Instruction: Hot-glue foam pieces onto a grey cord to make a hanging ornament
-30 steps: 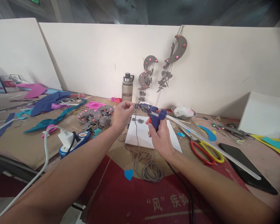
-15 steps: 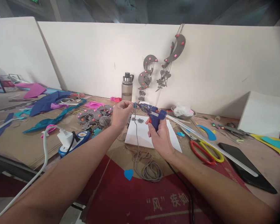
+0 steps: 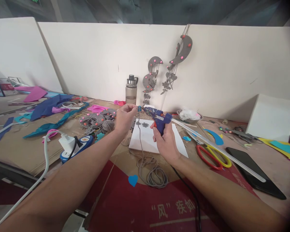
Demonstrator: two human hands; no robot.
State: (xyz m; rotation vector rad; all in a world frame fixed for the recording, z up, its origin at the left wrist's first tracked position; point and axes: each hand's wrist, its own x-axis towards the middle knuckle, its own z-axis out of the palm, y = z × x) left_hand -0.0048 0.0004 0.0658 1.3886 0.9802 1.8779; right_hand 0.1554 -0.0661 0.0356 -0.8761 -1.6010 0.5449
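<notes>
My right hand point(image 3: 168, 145) is closed round the grip of a blue hot glue gun point(image 3: 159, 118), with a long clear glue stick point(image 3: 222, 149) running out of its back. The gun's nozzle meets a small blue piece point(image 3: 139, 109) pinched in the fingertips of my left hand point(image 3: 126, 117); its exact shape is too small to tell. From that piece a grey cord point(image 3: 140, 135) hangs down to a loose coil point(image 3: 157, 176) on the cardboard. Below the hands lies a white sheet point(image 3: 145, 141) with small grey flower shapes point(image 3: 145, 125) on it.
A blue heart point(image 3: 133, 180) lies near the coil. To the right are scissors point(image 3: 209, 156) and a black phone point(image 3: 255, 170). At left stand a power strip point(image 3: 78, 148) and grey felt pieces point(image 3: 94, 120). Behind are a bottle point(image 3: 131, 90) and hanging crescent ornaments point(image 3: 183, 51).
Both hands, the glue gun and the blue piece stay almost where they were. The whole view has shifted very slightly.
</notes>
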